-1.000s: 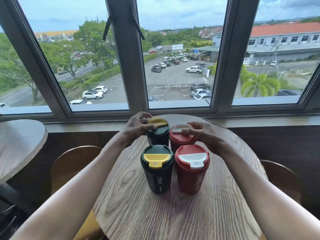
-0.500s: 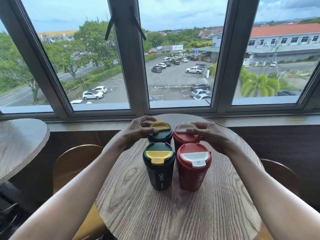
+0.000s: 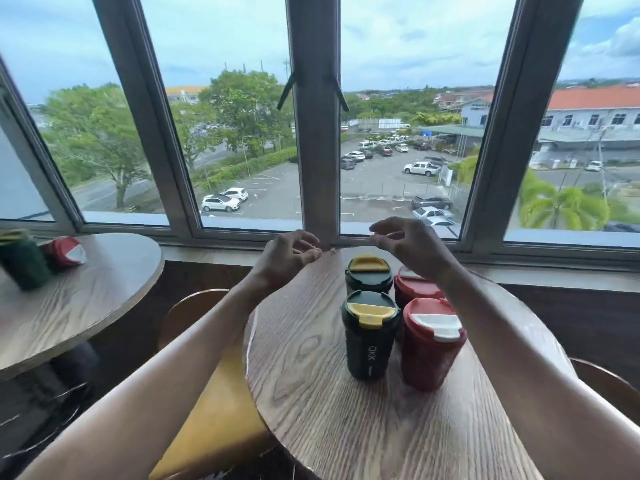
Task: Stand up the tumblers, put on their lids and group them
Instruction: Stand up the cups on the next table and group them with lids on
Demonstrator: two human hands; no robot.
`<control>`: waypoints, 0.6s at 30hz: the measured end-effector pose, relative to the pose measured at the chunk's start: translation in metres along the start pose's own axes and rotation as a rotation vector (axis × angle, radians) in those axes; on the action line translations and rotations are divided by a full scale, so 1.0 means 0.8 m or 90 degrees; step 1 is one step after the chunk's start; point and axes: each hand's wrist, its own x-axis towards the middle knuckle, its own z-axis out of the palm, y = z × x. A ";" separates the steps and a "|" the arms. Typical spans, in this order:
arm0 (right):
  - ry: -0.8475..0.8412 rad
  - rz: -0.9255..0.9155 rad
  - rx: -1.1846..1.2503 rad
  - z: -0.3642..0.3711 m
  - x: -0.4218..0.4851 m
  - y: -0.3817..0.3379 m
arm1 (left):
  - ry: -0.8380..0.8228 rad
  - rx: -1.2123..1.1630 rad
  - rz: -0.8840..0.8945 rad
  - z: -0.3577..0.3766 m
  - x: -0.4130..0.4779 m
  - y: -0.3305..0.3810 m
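On the round counter [image 3: 311, 393] I saw four tumblers standing close together with lids on: a green tumbler [image 3: 370, 337] and a red tumbler [image 3: 429, 348] in front (touching, I think), two more behind. My left hand [image 3: 284, 258] and right hand [image 3: 412, 244] hung above, fingers loose, holding nothing.

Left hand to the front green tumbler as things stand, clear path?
Probably yes. The left hand hangs open and empty above the table's far left edge, and the front green tumbler has bare tabletop on its left side; the other tumblers stand behind and to its right.
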 end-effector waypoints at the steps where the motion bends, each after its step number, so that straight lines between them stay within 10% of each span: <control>1: -0.009 -0.015 0.003 0.016 0.005 -0.018 | 0.015 0.008 -0.009 -0.018 -0.012 -0.004; 18: -0.301 -0.113 0.234 0.453 0.066 -0.250 | 0.345 0.151 -0.231 -0.333 -0.168 -0.222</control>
